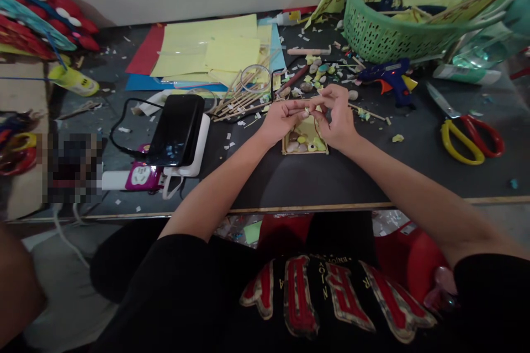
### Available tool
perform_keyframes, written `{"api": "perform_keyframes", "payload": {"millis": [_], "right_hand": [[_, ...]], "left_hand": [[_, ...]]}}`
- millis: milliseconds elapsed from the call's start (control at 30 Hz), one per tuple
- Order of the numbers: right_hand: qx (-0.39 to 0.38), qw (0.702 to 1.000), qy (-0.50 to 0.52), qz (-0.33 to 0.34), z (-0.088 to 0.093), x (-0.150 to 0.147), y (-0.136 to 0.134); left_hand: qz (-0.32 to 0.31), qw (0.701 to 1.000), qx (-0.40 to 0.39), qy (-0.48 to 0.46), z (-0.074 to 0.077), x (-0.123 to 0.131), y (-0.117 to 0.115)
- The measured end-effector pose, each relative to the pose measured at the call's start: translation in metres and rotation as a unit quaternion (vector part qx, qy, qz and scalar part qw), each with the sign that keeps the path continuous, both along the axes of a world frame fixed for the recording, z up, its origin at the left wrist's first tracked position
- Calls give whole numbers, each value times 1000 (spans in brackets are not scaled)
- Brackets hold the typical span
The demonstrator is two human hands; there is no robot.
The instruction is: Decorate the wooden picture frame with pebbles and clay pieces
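A small craft workspace is showing, with a dark bench [252, 187] stretching across the frame. Coloured paper sheets [186, 55] are lying at upper centre-left, a glue gun [391, 74] and scissors [454, 116] are resting at right, and paper scraps [398, 138] are littering the surface.

We stretch both bare arms forward, our left forearm [226, 176] and right forearm [408, 187] slanting inward. Our left hand [279, 122] and right hand [338, 127] come together in front of us, fingers [295, 104] bent toward each other, tips gathered close. How tightly each thumb presses is too small for us to tell.
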State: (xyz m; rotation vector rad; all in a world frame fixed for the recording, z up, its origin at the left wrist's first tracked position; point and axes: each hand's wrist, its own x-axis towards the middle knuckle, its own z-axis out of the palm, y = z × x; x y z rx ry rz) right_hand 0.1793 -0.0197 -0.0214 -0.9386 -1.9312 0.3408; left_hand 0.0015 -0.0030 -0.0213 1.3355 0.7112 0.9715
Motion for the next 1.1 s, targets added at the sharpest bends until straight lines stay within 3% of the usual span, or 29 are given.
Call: {"api": "perform_keyframes", "payload": {"millis": [300, 500, 900, 1100], "right_hand": [[-26, 998, 39, -36, -1, -1, 0], [-34, 999, 18, 24, 0, 5, 6], [-20, 999, 2, 48, 6, 12, 6], [1, 996, 5, 92, 9, 12, 4]], "left_hand": [[78, 996, 33, 9, 0, 3, 1], [165, 983, 78, 26, 5, 5, -6], [170, 972, 142, 74, 7, 3, -9], [186, 950, 226, 111, 0, 2, -5]]}}
